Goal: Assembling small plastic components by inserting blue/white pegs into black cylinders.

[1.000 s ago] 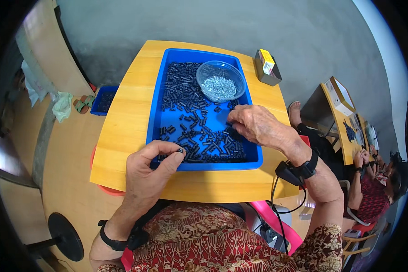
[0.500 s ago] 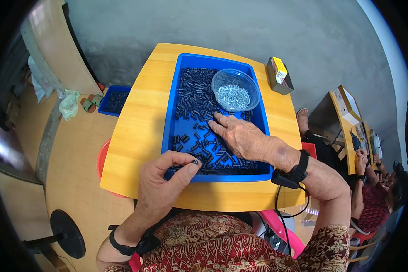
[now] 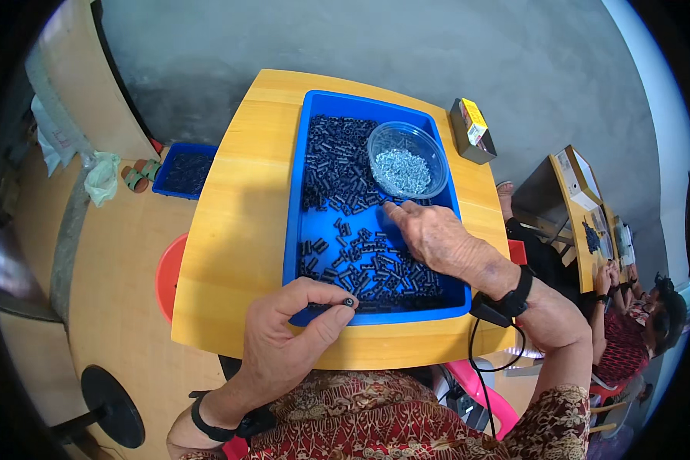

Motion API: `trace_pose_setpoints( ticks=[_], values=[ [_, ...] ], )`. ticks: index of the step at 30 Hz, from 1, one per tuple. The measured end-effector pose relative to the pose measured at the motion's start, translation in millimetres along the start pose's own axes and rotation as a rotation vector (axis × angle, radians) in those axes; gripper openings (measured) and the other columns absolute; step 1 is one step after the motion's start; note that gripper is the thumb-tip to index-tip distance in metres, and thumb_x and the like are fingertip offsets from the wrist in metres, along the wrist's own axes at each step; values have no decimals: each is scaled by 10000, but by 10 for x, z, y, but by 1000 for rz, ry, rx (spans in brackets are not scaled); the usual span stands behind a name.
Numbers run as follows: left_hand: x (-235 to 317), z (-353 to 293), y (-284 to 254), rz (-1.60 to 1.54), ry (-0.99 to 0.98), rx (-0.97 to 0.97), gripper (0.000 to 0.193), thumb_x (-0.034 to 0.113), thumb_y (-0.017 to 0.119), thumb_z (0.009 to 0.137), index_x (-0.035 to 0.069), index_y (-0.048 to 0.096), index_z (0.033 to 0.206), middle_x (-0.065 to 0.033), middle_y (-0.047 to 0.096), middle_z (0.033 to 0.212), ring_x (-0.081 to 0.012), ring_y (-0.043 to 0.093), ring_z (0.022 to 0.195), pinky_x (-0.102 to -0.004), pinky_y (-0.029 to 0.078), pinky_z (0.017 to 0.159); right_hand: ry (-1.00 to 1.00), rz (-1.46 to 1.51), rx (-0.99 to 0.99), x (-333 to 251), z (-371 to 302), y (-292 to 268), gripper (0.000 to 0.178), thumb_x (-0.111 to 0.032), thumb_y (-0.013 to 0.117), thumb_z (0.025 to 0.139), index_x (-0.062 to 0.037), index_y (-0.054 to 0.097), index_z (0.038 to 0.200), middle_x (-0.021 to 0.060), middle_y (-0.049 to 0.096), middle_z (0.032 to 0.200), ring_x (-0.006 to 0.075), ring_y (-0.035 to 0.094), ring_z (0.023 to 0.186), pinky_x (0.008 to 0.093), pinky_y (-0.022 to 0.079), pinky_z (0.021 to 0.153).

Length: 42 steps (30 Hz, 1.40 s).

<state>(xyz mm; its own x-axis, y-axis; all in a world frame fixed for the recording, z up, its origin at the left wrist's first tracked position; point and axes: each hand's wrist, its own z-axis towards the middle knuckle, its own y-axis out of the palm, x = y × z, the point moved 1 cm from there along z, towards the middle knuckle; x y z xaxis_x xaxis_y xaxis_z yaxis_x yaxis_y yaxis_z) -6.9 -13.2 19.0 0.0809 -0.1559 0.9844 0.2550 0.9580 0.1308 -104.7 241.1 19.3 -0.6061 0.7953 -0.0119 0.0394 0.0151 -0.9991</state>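
Between the thumb and index finger of my left hand (image 3: pixel 284 337) is a small black cylindrical part (image 3: pixel 349 302) with a hole in its end. It is held just over the near rim of a blue tray (image 3: pixel 293 222). My right hand (image 3: pixel 448 244) reaches into the tray from the right, its index finger stretched toward the black parts below the clear bowl; the thumb is hidden. Many such black tubular parts (image 3: pixel 337 153) fill the far left of the tray, with more scattered parts (image 3: pixel 383 268) at the near side. Small silvery metal pieces (image 3: pixel 401 170) lie in the round clear bowl (image 3: pixel 429 192).
The tray stands on a yellow wooden table (image 3: pixel 230 230). A dark box (image 3: pixel 471 142) with a yellow packet sits at its far right. Left on the floor are another blue tray (image 3: pixel 182 170), a red tub (image 3: pixel 170 276) and sandals. Another person (image 3: pixel 625 337) sits at a table at right.
My right hand has drawn back slightly rightward and nearer, its fingers less spread. Some scattered parts around its fingertips have shifted. My left hand still pinches the black part. The view has shifted a little.
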Motion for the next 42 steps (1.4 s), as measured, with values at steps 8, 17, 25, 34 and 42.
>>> trace_pose_setpoints(
  ticks=[8,17,25,34,42],
  values=[
    [-109,1,17,71,109,21,100,19,718,864,-20,701,954,-107,711,918,-172,677,856,-282,520,777,108,-21,-34,51,113,148,425,-21,591,848,57,548,1264,239,661,977,379,688,853,440,574,733],
    [-102,-13,8,101,113,26,112,29,724,858,-17,700,958,-112,712,918,-181,681,859,-290,525,767,148,2,32,8,133,140,308,-13,595,837,23,574,1142,231,683,971,396,702,799,469,577,688],
    [-114,-9,28,132,112,47,109,28,714,861,-21,693,955,-105,708,918,-180,679,858,-293,523,769,98,-69,21,63,137,175,242,-27,616,828,-4,575,1065,198,650,964,376,691,802,456,569,687],
    [-135,-1,76,143,78,99,129,65,724,879,-15,689,974,-73,699,895,-116,649,859,-267,509,768,16,311,245,-7,-3,163,136,-33,687,843,-18,605,950,92,649,824,275,638,680,399,523,645],
    [-131,-48,224,107,100,92,138,87,720,894,-16,690,982,-51,703,868,-96,641,844,-257,509,778,262,1307,198,-447,-424,-178,127,7,673,920,-9,654,1044,0,674,879,58,632,807,222,532,723]
  ],
)
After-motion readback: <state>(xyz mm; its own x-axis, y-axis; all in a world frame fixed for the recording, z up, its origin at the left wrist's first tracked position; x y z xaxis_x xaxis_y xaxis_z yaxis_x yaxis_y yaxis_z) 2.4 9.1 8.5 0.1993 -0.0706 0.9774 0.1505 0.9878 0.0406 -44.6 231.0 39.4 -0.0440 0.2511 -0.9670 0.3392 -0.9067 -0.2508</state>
